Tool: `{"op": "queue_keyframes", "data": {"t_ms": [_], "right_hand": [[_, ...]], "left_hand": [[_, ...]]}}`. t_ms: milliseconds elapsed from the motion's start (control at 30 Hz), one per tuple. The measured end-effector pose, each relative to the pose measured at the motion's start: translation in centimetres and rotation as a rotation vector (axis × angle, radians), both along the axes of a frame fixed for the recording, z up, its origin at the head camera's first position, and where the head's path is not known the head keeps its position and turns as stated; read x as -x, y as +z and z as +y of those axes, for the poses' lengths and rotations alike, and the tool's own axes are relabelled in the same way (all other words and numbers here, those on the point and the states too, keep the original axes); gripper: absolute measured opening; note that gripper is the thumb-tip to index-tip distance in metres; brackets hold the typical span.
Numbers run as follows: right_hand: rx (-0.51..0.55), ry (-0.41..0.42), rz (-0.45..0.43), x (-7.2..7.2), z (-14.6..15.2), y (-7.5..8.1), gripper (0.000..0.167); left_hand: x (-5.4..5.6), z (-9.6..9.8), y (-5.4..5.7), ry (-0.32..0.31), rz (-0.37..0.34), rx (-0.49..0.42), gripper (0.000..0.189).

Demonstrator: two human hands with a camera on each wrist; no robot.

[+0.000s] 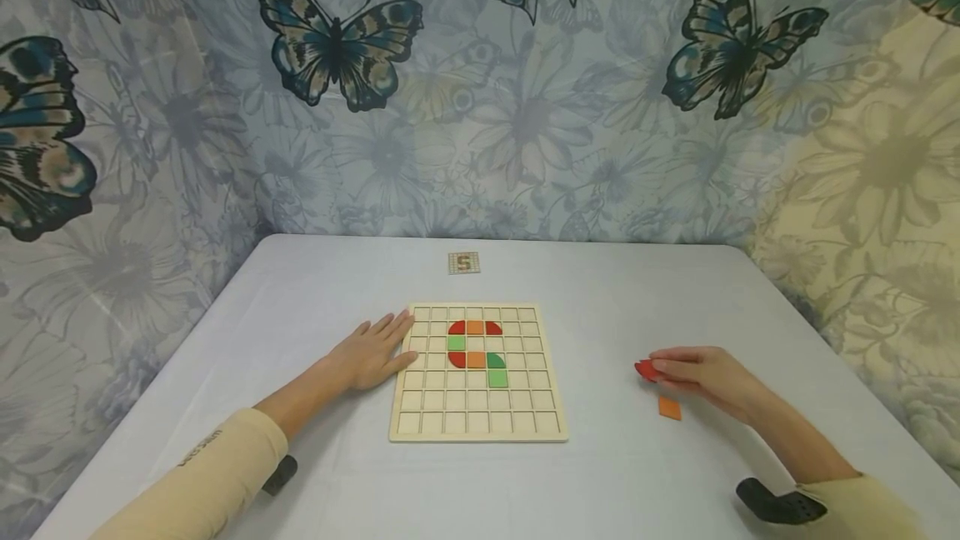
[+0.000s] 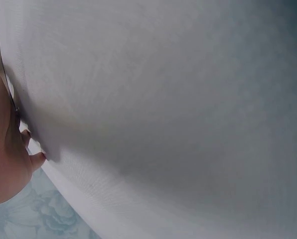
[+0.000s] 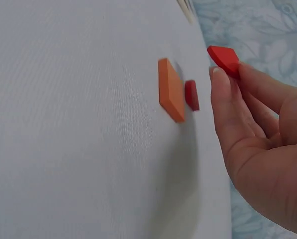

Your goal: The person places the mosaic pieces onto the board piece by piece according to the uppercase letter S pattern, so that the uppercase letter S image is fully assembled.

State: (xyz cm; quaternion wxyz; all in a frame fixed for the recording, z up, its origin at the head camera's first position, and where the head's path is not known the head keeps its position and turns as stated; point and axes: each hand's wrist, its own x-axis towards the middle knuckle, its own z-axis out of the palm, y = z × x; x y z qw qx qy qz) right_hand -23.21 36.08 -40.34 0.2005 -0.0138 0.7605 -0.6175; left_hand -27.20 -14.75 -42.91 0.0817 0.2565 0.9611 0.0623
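A cream grid board [image 1: 435, 432] lies on the table, with red [image 1: 457, 328] and dark green rounded pieces [image 1: 495, 360] and orange [image 1: 476, 360] and light green squares [image 1: 497, 378] in its cells. My left hand [image 1: 372, 354] rests at the board's left edge, fingers extended; the left wrist view shows only part of it. To the right of the board, my right hand [image 1: 705, 373] pinches a red quarter-round piece [image 3: 224, 59] between thumb and fingertips, raised off the table. Below that hand lie an orange square [image 1: 670, 408] and a second red piece [image 3: 192, 94].
A small patterned card [image 1: 463, 262] with an S-like figure lies beyond the board. The white table [image 1: 322, 273] meets a butterfly-print cloth backdrop [image 1: 525, 148] at its far edge. Dark wrist devices [image 1: 780, 502] show at both sleeves.
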Motion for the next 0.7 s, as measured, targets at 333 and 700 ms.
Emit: {"op": "queue_keyframes", "data": {"t_ms": [333,700], "right_hand": [[0.008,0.0,-0.023,0.2,-3.1,0.3,0.049],[-0.167,-0.063,-0.014,0.6,-7.0,-0.4,0.055]], "left_hand": [[0.0,-0.1,0.0,-0.002,0.008,-0.003,0.07],[-0.2,0.0,0.2,-0.004,0.003,-0.002,0.069]]}}
